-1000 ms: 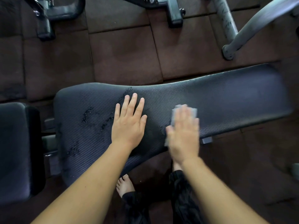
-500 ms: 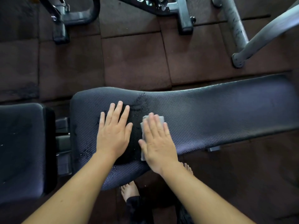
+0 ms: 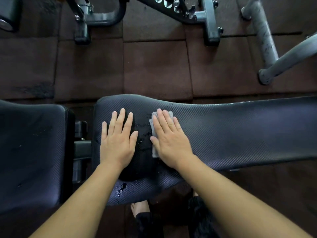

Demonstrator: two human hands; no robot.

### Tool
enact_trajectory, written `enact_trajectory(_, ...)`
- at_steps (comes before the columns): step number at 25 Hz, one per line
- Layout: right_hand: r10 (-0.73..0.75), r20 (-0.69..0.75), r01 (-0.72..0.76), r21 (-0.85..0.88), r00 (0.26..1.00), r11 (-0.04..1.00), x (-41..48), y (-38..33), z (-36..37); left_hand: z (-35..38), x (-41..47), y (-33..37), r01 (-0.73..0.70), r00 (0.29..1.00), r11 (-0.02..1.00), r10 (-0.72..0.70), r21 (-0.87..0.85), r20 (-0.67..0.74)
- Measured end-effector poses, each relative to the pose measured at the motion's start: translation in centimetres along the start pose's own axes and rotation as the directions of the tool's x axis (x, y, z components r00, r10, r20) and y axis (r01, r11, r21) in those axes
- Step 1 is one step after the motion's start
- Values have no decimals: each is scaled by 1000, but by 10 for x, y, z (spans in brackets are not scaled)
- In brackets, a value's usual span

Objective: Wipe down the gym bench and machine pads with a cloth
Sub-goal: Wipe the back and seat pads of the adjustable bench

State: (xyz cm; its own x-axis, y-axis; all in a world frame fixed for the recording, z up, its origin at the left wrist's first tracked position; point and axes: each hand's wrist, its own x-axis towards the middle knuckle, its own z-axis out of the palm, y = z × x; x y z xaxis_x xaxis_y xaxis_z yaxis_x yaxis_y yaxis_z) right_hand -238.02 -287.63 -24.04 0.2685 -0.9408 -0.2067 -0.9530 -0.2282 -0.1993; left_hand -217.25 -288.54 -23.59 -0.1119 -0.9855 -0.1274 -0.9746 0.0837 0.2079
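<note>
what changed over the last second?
The right hand swept the cloth left along the bench pad, closing on the left hand, which also slid toward the pad's left end. Unchanged: both hands lie flat, the right presses the cloth, and nothing was gripped or released.

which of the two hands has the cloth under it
The right hand: it presses flat on the grey cloth on the long bench pad. The left hand rests flat on the bare pad beside it, nothing beneath.
</note>
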Motion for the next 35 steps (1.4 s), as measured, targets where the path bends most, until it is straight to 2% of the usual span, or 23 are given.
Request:
enact_trajectory(1,-47,4,47,-15,999,999,-6,17,-2,0,0,-1,-2,1000,1000,2,-7,-1)
enact_trajectory(2,-25,-6,25,-30,1000,999,-11,41,-5,0,0,-1,-3,1000,1000,3,-13,4)
enact_trajectory(5,271,-32,-271,-15,962,962,-2,94,-20,-1,-1,-3,4,1000,1000,-4,-27,8)
enact_trajectory(7,379,-81,-378,21,922,925,26,59,-19,-1,-3,-9,22,1000,999,-22,-44,0)
enact_trajectory(8,346,-93,-345,34,933,938,36,27,-14,-2,-3,-13,41,999,998,-42,-54,-11)
enact_trajectory(10,134,-35,-133,41,990,990,36,-30,-6,-2,-4,-22,95,995,993,-97,-63,-26)
enact_trajectory(12,-88,16,89,-10,996,996,24,-32,-3,-3,-6,-31,150,988,987,-152,-63,-31)
enact_trajectory(13,-139,12,139,-24,990,990,25,-17,-6,-4,-6,-35,169,985,983,-171,-67,-26)
enact_trajectory(15,-49,-10,48,-30,999,998,40,13,-12,-4,-8,-38,183,982,977,-186,-106,-21)
enact_trajectory(17,156,-14,-156,21,988,988,64,25,-18,-5,-7,-40,215,974,958,-223,-189,-25)
enact_trajectory(19,251,-55,-249,31,966,968,76,-9,-16,-7,-4,-41,275,955,909,-295,-313,-19)
enact_trajectory(20,195,-66,-194,26,978,981,73,-34,-12,-9,-3,-40,306,943,877,-333,-372,-9)
enact_trajectory(22,-83,-21,83,-11,996,997,45,-72,-1,-12,-1,-39,344,927,827,-373,-445,23)
enact_trajectory(24,-326,35,327,-48,945,944,27,-67,1,-15,-2,-41,358,923,805,-381,-473,50)
enact_trajectory(25,-348,23,349,-51,937,936,34,-53,-1,-17,-3,-43,362,923,800,-379,-478,64)
enact_trajectory(26,-295,6,295,-68,956,953,45,-39,-3,-18,-5,-45,361,925,801,-371,-478,77)
enact_trajectory(29,9,-51,-12,-50,999,999,90,-22,-15,-16,-20,-54,351,934,816,-338,-459,114)
enact_trajectory(31,120,-70,-122,-19,990,992,96,-60,-13,-15,-33,-58,359,932,816,-336,-453,133)
enact_trajectory(32,67,-58,-68,-25,996,997,87,-81,-9,-13,-39,-59,365,930,813,-342,-454,137)
enact_trajectory(33,-55,-29,54,-50,998,997,69,-96,-4,-13,-45,-60,372,927,807,-348,-459,139)
enact_trajectory(35,-338,58,342,-91,939,935,38,-97,0,-12,-52,-60,388,920,791,-364,-473,147)
